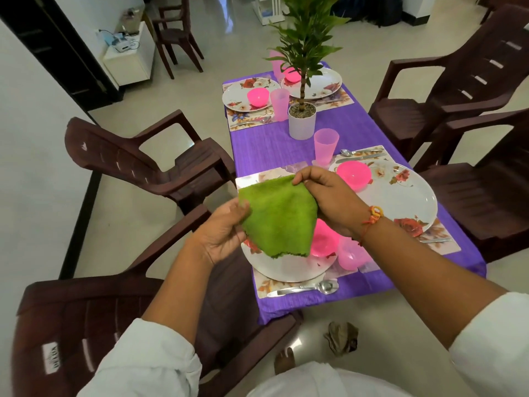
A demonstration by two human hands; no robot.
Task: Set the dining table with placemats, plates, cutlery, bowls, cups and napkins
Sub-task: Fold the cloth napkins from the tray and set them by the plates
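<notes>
Green napkin (280, 216) held in air over the nearest plate (286, 269), left hand (220, 232) pinching its left edge, right hand (329, 193) pinching top corner; best fold it flat, edges matched, then lay it beside that plate, clear of pink bowl (323, 239).

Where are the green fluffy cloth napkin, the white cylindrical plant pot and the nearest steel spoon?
green fluffy cloth napkin (279, 216), head view, centre of the cloth
white cylindrical plant pot (302, 126), head view, front wall
nearest steel spoon (327, 286), head view, its bowl
</notes>
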